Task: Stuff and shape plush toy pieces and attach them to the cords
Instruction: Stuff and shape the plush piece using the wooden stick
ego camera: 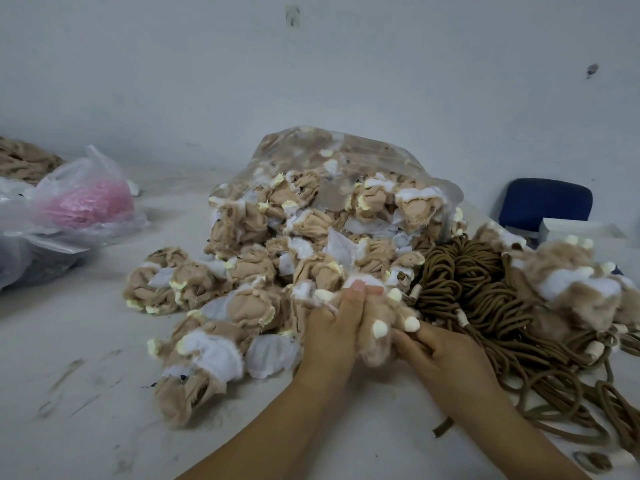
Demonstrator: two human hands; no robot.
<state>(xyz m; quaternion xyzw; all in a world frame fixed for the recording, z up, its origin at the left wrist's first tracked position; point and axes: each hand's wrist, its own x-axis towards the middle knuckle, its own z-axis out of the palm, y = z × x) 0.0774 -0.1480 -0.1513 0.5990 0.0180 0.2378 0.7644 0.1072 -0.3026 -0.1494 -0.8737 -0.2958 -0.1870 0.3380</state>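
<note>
Both hands, left hand (334, 327) and right hand (446, 358), grip 1 plush piece (375, 336) between pile (249, 306) and cords (485, 292).

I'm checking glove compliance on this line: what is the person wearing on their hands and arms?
Nothing that shows. The left hand and right hand are bare, with no gloves, and no ring, watch or bracelet is visible. Both forearms are uncovered down to the bottom edge of the picture; no sleeve comes into view.
</note>
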